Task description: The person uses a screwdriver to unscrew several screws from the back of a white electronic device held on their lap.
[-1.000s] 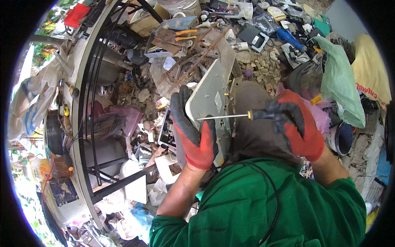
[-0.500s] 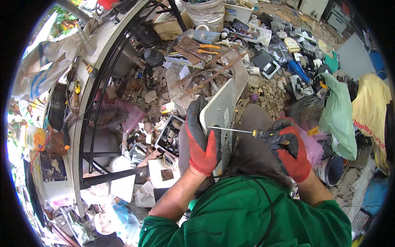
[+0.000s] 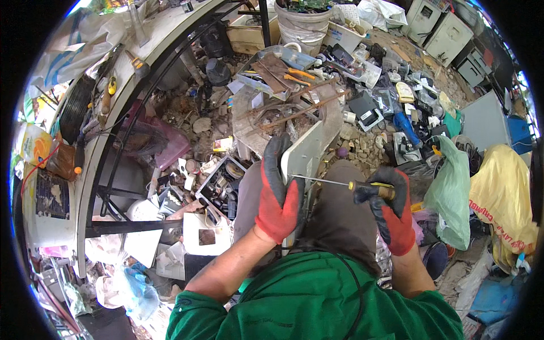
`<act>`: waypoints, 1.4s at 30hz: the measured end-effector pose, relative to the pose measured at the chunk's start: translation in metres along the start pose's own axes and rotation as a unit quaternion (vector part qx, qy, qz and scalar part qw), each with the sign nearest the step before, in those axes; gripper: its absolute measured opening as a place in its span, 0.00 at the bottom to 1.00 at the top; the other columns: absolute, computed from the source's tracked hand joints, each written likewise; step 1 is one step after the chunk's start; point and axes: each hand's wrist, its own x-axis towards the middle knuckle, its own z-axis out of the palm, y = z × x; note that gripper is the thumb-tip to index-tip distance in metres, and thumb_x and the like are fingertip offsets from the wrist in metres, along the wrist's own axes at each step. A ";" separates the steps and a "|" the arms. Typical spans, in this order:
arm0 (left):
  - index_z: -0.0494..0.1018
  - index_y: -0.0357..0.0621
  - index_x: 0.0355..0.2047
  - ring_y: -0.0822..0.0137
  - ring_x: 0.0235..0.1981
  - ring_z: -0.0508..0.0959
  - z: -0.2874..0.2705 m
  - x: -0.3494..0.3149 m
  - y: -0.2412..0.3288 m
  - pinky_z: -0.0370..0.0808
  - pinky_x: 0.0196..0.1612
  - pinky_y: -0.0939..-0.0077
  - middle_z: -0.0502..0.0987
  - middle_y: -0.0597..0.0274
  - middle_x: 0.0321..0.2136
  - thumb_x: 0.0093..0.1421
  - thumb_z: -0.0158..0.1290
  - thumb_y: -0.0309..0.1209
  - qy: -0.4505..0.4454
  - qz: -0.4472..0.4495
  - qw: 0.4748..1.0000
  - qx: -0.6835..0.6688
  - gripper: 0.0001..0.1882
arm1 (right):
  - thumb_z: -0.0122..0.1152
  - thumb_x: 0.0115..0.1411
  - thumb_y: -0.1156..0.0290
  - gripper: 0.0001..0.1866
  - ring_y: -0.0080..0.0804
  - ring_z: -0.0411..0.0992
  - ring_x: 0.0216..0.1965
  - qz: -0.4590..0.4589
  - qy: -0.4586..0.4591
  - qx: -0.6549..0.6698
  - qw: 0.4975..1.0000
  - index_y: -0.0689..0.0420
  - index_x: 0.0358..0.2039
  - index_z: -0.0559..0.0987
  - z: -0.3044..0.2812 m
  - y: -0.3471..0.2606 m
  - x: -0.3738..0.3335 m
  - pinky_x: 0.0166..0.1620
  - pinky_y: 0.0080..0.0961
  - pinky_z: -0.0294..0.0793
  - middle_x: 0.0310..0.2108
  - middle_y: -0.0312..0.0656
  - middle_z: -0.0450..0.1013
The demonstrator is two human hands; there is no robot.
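A thin pale grey panel, seen nearly edge-on, stands tilted between my knees. My left hand, in a red and black work glove, is closed around its left edge. From the right, my gloved right hand grips a screwdriver by its dark and yellow handle. The metal shaft runs leftward to the panel, and its tip meets the panel close to my left thumb. What lies under the tip is too small to make out. The panel's lower end is partly hidden by my left hand.
A long bench with a black metal frame runs along the left. Ahead, pliers with orange handles lie on a blue tray. Green and yellow plastic bags stand at the right. Electronic scrap covers the ground beyond.
The view has shifted, so the surroundings sit differently. My right fingers have changed their hold on the screwdriver handle, showing more yellow. My left hand still holds the panel, and the tip stays against it.
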 end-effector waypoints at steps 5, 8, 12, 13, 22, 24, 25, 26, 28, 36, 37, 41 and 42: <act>0.45 0.32 0.70 0.55 0.70 0.56 0.000 0.001 -0.002 0.48 0.72 0.63 0.57 0.43 0.68 0.63 0.45 0.20 -0.001 -0.014 1.000 0.001 0.37 | 0.52 0.64 0.68 0.20 0.33 0.69 0.44 0.083 -0.023 -0.093 0.992 0.61 0.55 0.67 -0.019 0.000 0.005 0.48 0.31 0.70 0.51 0.48 0.67; 0.44 0.32 0.70 0.54 0.70 0.56 0.002 0.007 0.000 0.48 0.72 0.63 0.57 0.43 0.68 0.63 0.45 0.20 -0.002 0.013 1.000 -0.027 0.37 | 0.51 0.59 0.74 0.22 0.34 0.70 0.43 -0.051 0.007 -0.081 0.995 0.60 0.56 0.69 -0.012 0.011 0.000 0.52 0.29 0.69 0.48 0.46 0.69; 0.44 0.32 0.70 0.54 0.70 0.57 0.000 0.007 0.001 0.48 0.71 0.62 0.57 0.43 0.68 0.63 0.44 0.20 -0.011 0.016 1.000 0.016 0.36 | 0.50 0.61 0.74 0.21 0.31 0.71 0.37 -0.009 0.016 0.038 0.999 0.60 0.55 0.69 -0.003 0.008 0.004 0.45 0.27 0.71 0.48 0.45 0.68; 0.44 0.32 0.70 0.54 0.70 0.57 -0.001 0.007 0.001 0.48 0.71 0.62 0.56 0.43 0.68 0.63 0.44 0.20 -0.012 0.019 0.999 0.023 0.36 | 0.49 0.61 0.75 0.21 0.30 0.71 0.37 0.038 0.006 0.045 0.998 0.60 0.55 0.69 -0.005 0.005 0.005 0.44 0.26 0.72 0.49 0.45 0.68; 0.60 0.38 0.63 0.55 0.56 0.71 -0.025 0.016 0.015 0.65 0.59 0.66 0.69 0.47 0.58 0.59 0.52 0.23 -0.073 -0.035 0.997 0.013 0.30 | 0.47 0.61 0.78 0.21 0.29 0.71 0.38 -0.094 0.016 -0.084 0.992 0.61 0.56 0.68 -0.012 0.007 0.006 0.44 0.26 0.72 0.46 0.45 0.69; 0.69 0.42 0.56 0.58 0.42 0.80 -0.033 0.022 0.031 0.75 0.46 0.69 0.77 0.49 0.48 0.58 0.56 0.27 -0.070 -0.014 0.991 0.111 0.24 | 0.48 0.60 0.78 0.21 0.31 0.71 0.42 -0.081 0.008 -0.092 0.992 0.61 0.55 0.69 -0.004 -0.002 0.010 0.48 0.28 0.71 0.47 0.47 0.68; 0.69 0.41 0.55 0.61 0.42 0.79 -0.039 0.025 0.039 0.75 0.46 0.69 0.78 0.51 0.47 0.58 0.56 0.26 -0.084 -0.050 0.987 0.124 0.23 | 0.49 0.59 0.79 0.20 0.33 0.70 0.44 -0.070 -0.005 -0.105 0.992 0.61 0.54 0.69 -0.001 -0.008 0.013 0.50 0.29 0.70 0.48 0.48 0.67; 0.69 0.40 0.54 0.64 0.42 0.79 -0.043 0.028 0.046 0.75 0.46 0.69 0.78 0.53 0.45 0.59 0.56 0.24 -0.097 -0.084 0.982 0.135 0.22 | 0.51 0.57 0.79 0.21 0.35 0.69 0.46 0.034 -0.018 -0.087 0.995 0.61 0.53 0.69 -0.003 -0.014 0.015 0.52 0.31 0.69 0.49 0.49 0.67; 0.71 0.41 0.51 0.63 0.35 0.81 -0.045 0.029 0.047 0.77 0.42 0.68 0.80 0.54 0.36 0.59 0.57 0.26 -0.096 -0.081 0.978 0.167 0.19 | 0.53 0.55 0.79 0.22 0.38 0.68 0.50 0.130 -0.034 -0.066 0.989 0.60 0.52 0.69 -0.007 -0.014 0.015 0.54 0.34 0.69 0.51 0.50 0.65; 0.71 0.43 0.47 0.44 0.37 0.81 -0.047 0.043 0.064 0.78 0.40 0.57 0.80 0.46 0.35 0.60 0.55 0.30 -0.195 -0.066 0.929 0.307 0.15 | 0.57 0.51 0.85 0.19 0.37 0.70 0.44 -0.160 -0.018 -0.196 0.967 0.58 0.45 0.72 -0.016 0.017 0.007 0.50 0.34 0.72 0.53 0.50 0.65; 0.71 0.44 0.47 0.43 0.37 0.81 -0.049 0.045 0.064 0.77 0.40 0.55 0.80 0.46 0.34 0.60 0.55 0.31 -0.206 -0.064 0.921 0.324 0.15 | 0.58 0.50 0.84 0.18 0.39 0.70 0.45 -0.137 0.004 -0.196 0.971 0.57 0.43 0.72 -0.013 0.018 0.004 0.51 0.34 0.71 0.53 0.50 0.66; 0.65 0.42 0.39 0.36 0.37 0.77 -0.050 0.049 0.071 0.73 0.37 0.44 0.76 0.41 0.33 0.62 0.51 0.34 -0.239 -0.074 0.881 0.402 0.11 | 0.62 0.49 0.77 0.12 0.44 0.69 0.52 -0.040 0.055 -0.145 0.987 0.56 0.36 0.76 -0.006 0.020 -0.011 0.54 0.35 0.68 0.50 0.50 0.70; 0.64 0.42 0.38 0.36 0.36 0.78 -0.045 0.052 0.076 0.73 0.37 0.44 0.76 0.42 0.33 0.62 0.51 0.33 -0.236 -0.052 0.887 0.393 0.10 | 0.63 0.51 0.76 0.10 0.40 0.70 0.50 -0.052 0.066 -0.157 0.984 0.56 0.35 0.76 -0.016 0.032 -0.017 0.53 0.32 0.68 0.51 0.48 0.70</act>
